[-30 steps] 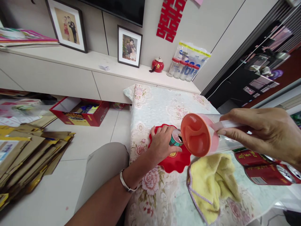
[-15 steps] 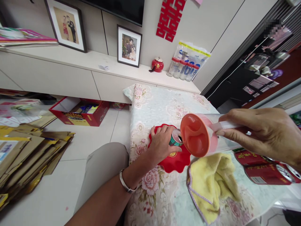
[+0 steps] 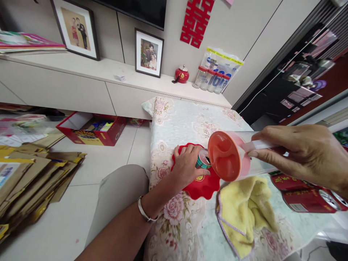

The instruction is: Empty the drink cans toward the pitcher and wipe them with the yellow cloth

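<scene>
My left hand (image 3: 187, 164) is wrapped round a green and silver drink can (image 3: 203, 159) with its top opened. Under the can lies a red scalloped plate (image 3: 202, 190). My right hand (image 3: 301, 152) grips the handle of a clear pitcher (image 3: 261, 165) with an orange-red lid (image 3: 224, 156). The pitcher is tipped on its side, its lid facing the can's opening at close range. Whether liquid is flowing between them I cannot tell. Below the pitcher a crumpled yellow cloth (image 3: 244, 217) rests on the flowered tablecloth (image 3: 185, 119).
Several red cans (image 3: 310, 200) lie at the table's right side. Along the cabinet behind stand framed photos (image 3: 149, 54), a red pot (image 3: 182, 74) and glass jars (image 3: 210, 80). On the floor at left are a red box (image 3: 92, 136) and flattened cardboard (image 3: 35, 177).
The pitcher and its lid have shifted very slightly to the left. My left hand and the can stay in place.
</scene>
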A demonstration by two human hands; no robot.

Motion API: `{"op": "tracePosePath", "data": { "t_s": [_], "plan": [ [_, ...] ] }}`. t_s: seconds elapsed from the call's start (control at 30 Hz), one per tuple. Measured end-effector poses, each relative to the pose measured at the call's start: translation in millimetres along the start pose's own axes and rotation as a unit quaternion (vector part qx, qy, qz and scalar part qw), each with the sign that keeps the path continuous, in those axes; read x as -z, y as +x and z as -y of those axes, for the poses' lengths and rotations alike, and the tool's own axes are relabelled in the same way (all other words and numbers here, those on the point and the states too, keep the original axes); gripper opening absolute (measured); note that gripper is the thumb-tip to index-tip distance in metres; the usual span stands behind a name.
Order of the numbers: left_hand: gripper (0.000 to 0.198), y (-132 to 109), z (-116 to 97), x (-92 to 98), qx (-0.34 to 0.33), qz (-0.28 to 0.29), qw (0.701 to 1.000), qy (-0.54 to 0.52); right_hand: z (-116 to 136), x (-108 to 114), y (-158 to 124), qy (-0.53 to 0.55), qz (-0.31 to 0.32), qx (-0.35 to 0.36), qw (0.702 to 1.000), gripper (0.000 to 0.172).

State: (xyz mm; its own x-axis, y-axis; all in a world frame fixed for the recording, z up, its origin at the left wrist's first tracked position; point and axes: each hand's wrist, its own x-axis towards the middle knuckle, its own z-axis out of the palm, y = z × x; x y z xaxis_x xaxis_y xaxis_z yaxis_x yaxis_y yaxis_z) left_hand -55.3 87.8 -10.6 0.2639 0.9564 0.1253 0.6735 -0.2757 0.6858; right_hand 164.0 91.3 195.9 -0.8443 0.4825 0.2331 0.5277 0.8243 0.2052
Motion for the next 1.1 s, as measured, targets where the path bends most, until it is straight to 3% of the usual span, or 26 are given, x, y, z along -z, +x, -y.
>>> {"op": "tracePosePath", "data": {
  "t_s": [1.1],
  "plan": [
    [0.056, -1.0, 0.0, -0.5, -0.002, -0.002, 1.0, 0.005, 4.0, 0.5, -0.7, -0.014, -0.015, 0.031, 0.999, 0.028]
  ]
}}
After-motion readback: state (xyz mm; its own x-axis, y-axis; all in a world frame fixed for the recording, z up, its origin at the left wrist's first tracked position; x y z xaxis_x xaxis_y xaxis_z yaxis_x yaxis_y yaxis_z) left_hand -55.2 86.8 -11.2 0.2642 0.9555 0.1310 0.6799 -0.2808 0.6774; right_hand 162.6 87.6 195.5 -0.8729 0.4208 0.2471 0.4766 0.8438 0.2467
